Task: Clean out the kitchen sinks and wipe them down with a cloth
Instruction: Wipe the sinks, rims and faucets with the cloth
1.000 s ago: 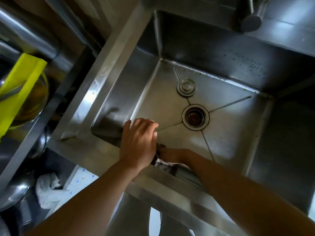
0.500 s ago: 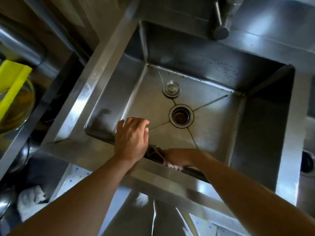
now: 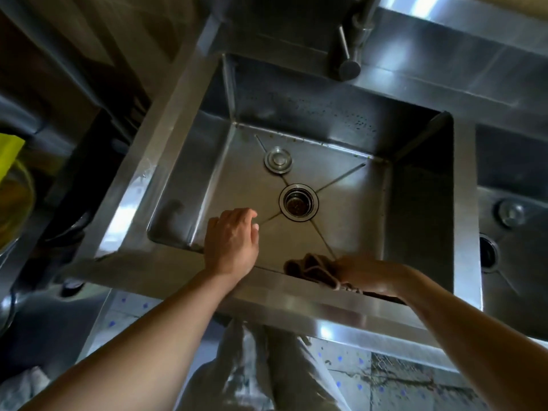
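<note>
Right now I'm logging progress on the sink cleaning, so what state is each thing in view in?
Sink: no standing water, specks on the back wall.
Drain: open, unplugged.
Stopper: out, lying behind the drain.
Cloth: bunched against the near wall.
Right hand: grips the cloth.
Left hand: open, holds nothing.
Faucet: no water running.

Dim, warm-toned scene. Light enters from upper right; bright glare streaks on the steel worktop [image 3: 444, 13] and the sink [image 3: 139, 185] left rim. Basin walls in deep shadow. Strong wide-angle bending at edges. Left margin dark, soft; slight overall blur.
</note>
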A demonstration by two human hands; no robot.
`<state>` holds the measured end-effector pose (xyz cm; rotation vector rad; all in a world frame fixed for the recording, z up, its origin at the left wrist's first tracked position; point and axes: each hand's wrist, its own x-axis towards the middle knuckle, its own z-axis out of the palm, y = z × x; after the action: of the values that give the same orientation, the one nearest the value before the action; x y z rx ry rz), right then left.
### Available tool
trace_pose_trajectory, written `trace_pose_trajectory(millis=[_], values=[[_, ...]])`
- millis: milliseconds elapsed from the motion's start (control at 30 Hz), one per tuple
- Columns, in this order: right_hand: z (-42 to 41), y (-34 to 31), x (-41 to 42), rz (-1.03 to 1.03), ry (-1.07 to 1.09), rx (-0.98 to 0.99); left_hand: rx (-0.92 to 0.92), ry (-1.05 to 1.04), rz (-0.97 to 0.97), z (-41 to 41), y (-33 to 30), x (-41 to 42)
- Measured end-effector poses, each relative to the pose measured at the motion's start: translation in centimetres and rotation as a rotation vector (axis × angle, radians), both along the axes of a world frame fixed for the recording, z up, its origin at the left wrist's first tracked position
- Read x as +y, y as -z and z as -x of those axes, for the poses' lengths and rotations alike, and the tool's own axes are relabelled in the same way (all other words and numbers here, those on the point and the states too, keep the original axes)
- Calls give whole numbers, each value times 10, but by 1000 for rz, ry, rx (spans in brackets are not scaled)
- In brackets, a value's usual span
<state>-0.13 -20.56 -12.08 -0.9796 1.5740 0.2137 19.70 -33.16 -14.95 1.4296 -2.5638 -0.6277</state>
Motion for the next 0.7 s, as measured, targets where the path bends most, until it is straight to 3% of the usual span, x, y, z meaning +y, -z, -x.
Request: trace_pose_trajectory(millis=[267, 533, 700], values=[[-36, 13, -34, 54, -116, -53, -152, 168, -18, 3, 5, 22], [38, -3, 28, -56, -58, -32, -229, 150, -171, 45, -2, 48], [78, -4, 54, -86, -212, 42, -277, 197, -214, 82, -3, 89]])
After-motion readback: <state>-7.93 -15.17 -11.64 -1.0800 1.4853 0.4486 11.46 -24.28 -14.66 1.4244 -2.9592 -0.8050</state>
